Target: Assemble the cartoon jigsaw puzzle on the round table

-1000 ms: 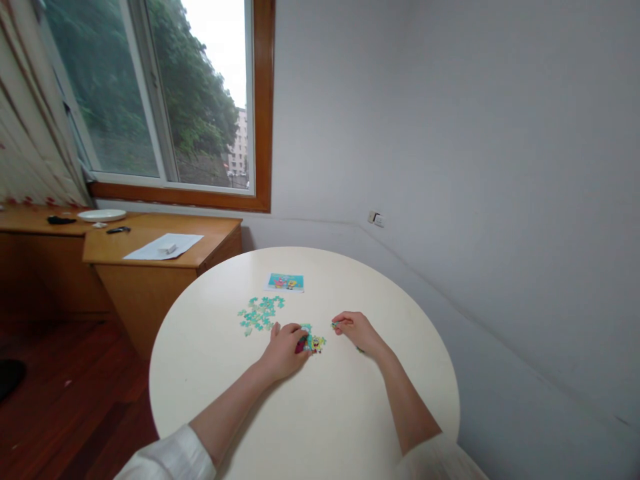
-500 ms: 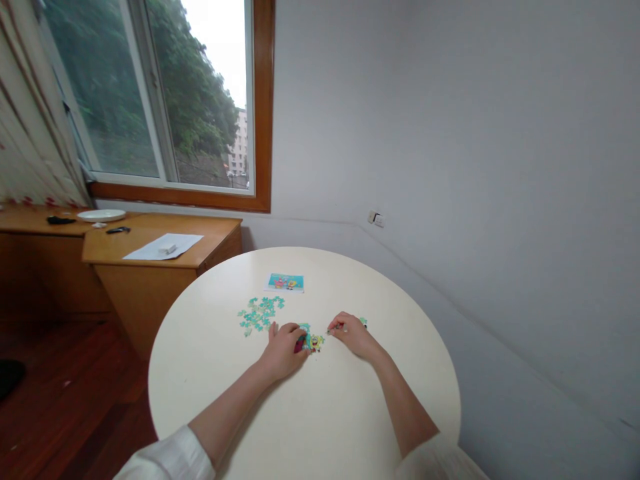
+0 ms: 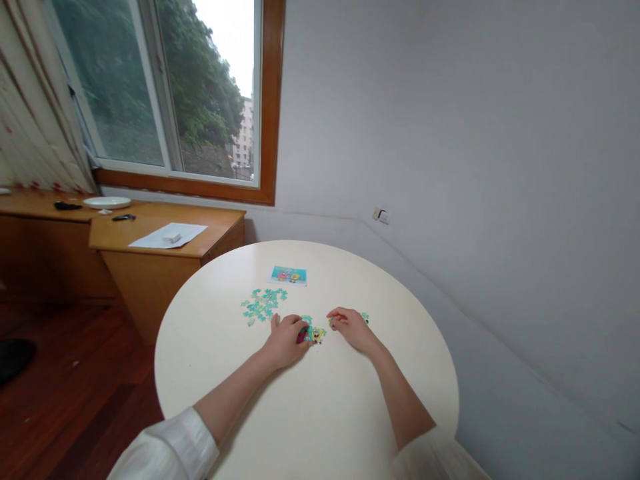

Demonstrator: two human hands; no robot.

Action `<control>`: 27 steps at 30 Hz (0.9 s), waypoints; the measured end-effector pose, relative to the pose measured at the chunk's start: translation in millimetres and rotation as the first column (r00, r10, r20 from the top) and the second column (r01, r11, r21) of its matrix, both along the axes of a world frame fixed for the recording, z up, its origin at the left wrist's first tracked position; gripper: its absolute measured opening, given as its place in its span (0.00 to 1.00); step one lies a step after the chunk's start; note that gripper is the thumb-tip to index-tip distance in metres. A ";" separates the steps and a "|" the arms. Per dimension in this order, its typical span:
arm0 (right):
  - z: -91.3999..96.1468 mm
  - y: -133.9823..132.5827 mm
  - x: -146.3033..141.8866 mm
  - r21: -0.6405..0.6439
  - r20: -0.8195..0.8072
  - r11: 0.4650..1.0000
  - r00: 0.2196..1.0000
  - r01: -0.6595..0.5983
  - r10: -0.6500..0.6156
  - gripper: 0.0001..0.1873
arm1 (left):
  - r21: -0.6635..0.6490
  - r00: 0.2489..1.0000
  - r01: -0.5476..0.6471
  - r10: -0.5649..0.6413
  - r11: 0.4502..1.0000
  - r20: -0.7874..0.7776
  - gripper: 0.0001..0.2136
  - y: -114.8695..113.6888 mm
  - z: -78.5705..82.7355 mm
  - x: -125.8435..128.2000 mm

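Observation:
On the round cream table (image 3: 310,413) my left hand (image 3: 285,340) rests with its fingers curled on a small joined patch of jigsaw (image 3: 313,332), yellow, red and teal. My right hand (image 3: 350,325) is just right of that patch, its fingers pinched round a small puzzle piece (image 3: 332,321). A heap of loose teal pieces (image 3: 262,304) lies to the left of my left hand. Further back lies a small reference picture card (image 3: 289,275). One loose piece (image 3: 365,317) shows behind my right hand.
A wooden cabinet (image 3: 165,250) stands left of the table under the window, with a sheet of paper (image 3: 167,235) and a white plate (image 3: 107,202) on it. White walls close in on the right, with a socket (image 3: 380,215) low down. Dark wooden floor lies on the left.
My right hand has moved left toward the joined patch with its piece. My left hand has stayed on the patch. The camera has tilted slightly.

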State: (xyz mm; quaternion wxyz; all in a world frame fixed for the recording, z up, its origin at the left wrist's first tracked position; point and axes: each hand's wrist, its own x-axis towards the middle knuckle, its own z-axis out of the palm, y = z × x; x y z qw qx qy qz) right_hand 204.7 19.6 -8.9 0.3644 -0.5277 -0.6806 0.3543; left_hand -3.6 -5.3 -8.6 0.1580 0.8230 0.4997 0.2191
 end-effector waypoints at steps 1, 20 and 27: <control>-0.8 0.2 -1.3 -0.023 -0.045 1.000 0.999 -0.010 0.009 0.06 | 0.000 1.000 0.000 0.000 1.000 0.000 0.13 -0.1 0.2 0.0; 6.4 -6.4 -8.5 -0.076 -0.132 0.989 0.985 -0.125 0.114 0.13 | -0.001 1.000 0.002 -0.002 1.000 -0.011 0.13 -1.4 3.6 -0.1; 11.4 -11.1 -7.6 -0.125 -0.076 0.977 0.983 -0.175 0.166 0.13 | -0.001 1.000 0.003 -0.003 1.000 -0.012 0.13 0.0 0.7 -0.6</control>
